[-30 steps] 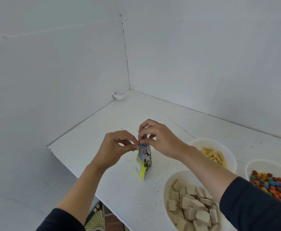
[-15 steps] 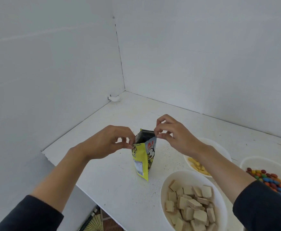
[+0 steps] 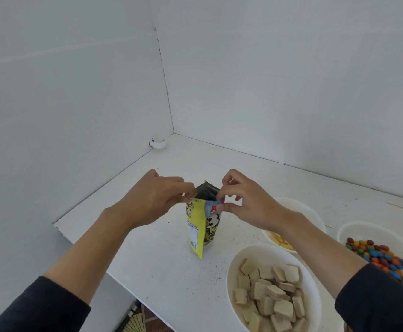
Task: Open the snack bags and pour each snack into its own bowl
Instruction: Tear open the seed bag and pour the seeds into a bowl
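A small yellow and blue snack bag (image 3: 200, 226) stands upright on the white table (image 3: 162, 267), its top pulled open so the dark inside shows. My left hand (image 3: 152, 200) pinches the left edge of the bag's mouth. My right hand (image 3: 246, 202) pinches the right edge between thumb and forefinger. A white bowl (image 3: 231, 279) at front right holds several pale wafer squares. Behind my right wrist, a second white bowl (image 3: 310, 212) holds yellow snack pieces. A third white bowl (image 3: 353, 228) at the right edge holds coloured coated candies.
White walls meet in a corner behind the table, with a small white lump (image 3: 158, 144) at their base. The table's left edge (image 3: 80, 245) runs diagonally past my left forearm, with floor and a patterned mat (image 3: 135, 324) below it.
The bag's top, pinched closed a second ago, has been pulled apart into an open mouth. Both hands have moved apart, and the view has shifted slightly.
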`<control>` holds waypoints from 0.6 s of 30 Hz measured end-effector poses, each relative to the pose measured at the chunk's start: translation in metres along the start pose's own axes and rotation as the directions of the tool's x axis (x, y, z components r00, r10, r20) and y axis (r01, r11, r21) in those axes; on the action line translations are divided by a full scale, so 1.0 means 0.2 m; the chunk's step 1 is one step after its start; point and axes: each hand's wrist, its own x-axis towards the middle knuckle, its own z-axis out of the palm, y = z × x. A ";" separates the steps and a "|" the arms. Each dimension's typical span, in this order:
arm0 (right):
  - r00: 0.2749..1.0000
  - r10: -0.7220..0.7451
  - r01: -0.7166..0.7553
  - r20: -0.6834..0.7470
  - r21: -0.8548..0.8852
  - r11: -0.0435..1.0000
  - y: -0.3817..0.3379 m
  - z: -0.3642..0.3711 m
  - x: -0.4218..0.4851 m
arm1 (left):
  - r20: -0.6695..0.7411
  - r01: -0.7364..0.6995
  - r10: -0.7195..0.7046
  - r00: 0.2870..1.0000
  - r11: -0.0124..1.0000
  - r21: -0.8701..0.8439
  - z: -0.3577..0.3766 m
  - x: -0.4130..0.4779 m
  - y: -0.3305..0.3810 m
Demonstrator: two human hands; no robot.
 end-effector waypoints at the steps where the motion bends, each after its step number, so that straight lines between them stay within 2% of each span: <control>1: 1.000 0.011 -0.012 -0.014 -0.001 1.000 0.01 0.00 0.00 | -0.015 0.024 -0.024 1.000 1.000 -0.002 0.00 -0.01 -0.01; 4: 0.999 -0.007 0.006 -0.046 -0.009 1.000 0.01 0.01 0.00 | 0.012 -0.017 0.017 1.000 1.000 -0.012 0.00 -0.01 0.01; 6: 0.996 -0.010 0.012 -0.089 0.025 1.000 0.00 0.03 0.00 | 0.073 -0.072 0.083 0.994 0.986 -0.150 0.00 0.00 0.04; 8: 0.994 -0.005 0.013 -0.112 0.066 0.998 0.01 0.04 0.00 | 0.135 -0.064 0.103 0.985 0.961 -0.270 0.01 0.00 0.05; 11: 0.997 -0.024 0.031 -0.073 0.092 0.995 0.00 0.03 0.00 | 0.156 -0.061 0.090 0.984 0.982 -0.181 0.01 0.00 0.03; 14: 0.997 -0.052 0.046 0.053 0.110 0.993 -0.01 0.01 0.00 | 0.108 -0.080 0.084 0.991 0.996 -0.042 -0.01 -0.01 0.01; 16: 0.992 -0.056 0.047 0.111 0.086 0.995 -0.02 0.00 0.00 | 0.091 -0.083 0.085 0.992 0.996 -0.026 -0.02 -0.02 0.00; 18: 0.994 -0.057 0.054 0.093 0.032 0.998 -0.01 -0.01 0.00 | 0.078 -0.072 0.075 0.994 0.997 -0.039 -0.03 -0.02 -0.02</control>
